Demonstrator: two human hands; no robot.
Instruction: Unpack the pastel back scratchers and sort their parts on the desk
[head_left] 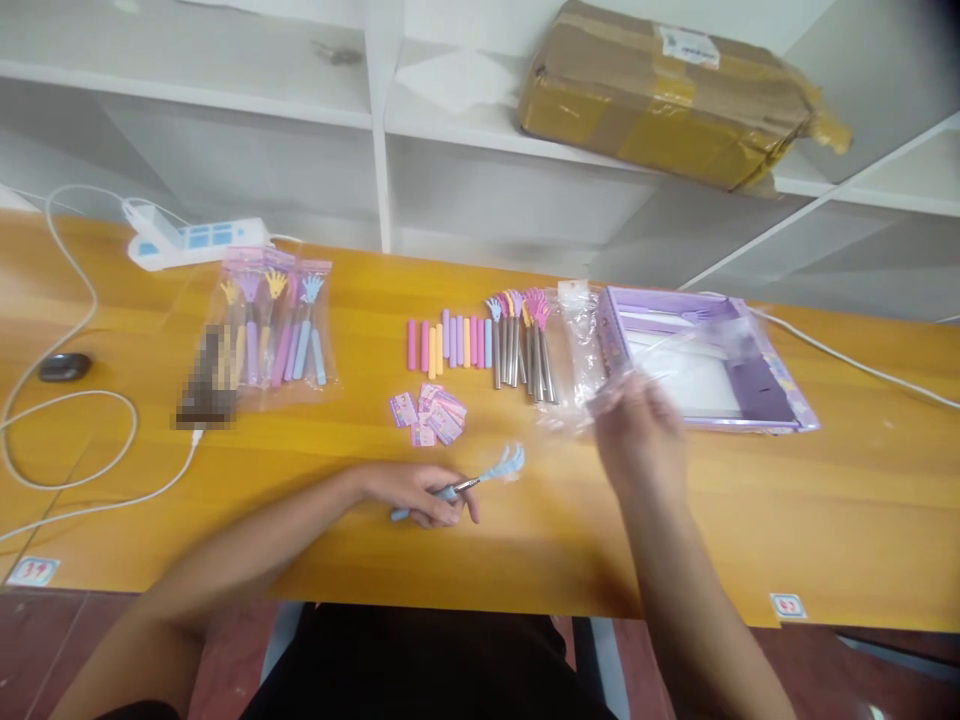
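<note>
Low over the table, my left hand is closed around the handle of a blue back scratcher, whose hand-shaped head points right. My right hand, a little blurred, pinches a clear plastic bag that stretches up over the purple box. Beyond my hands lie metal back scratcher rods with coloured hand-shaped heads. Left of them is a row of coloured handle sleeves. Small pink and purple cards are scattered nearer my left hand. More clear bags rest between the rods and the box.
Bagged back scratchers lie at the left, near a white power strip. White cables loop past a black object. An open purple box sits at the right. A taped carton rests on the shelf behind.
</note>
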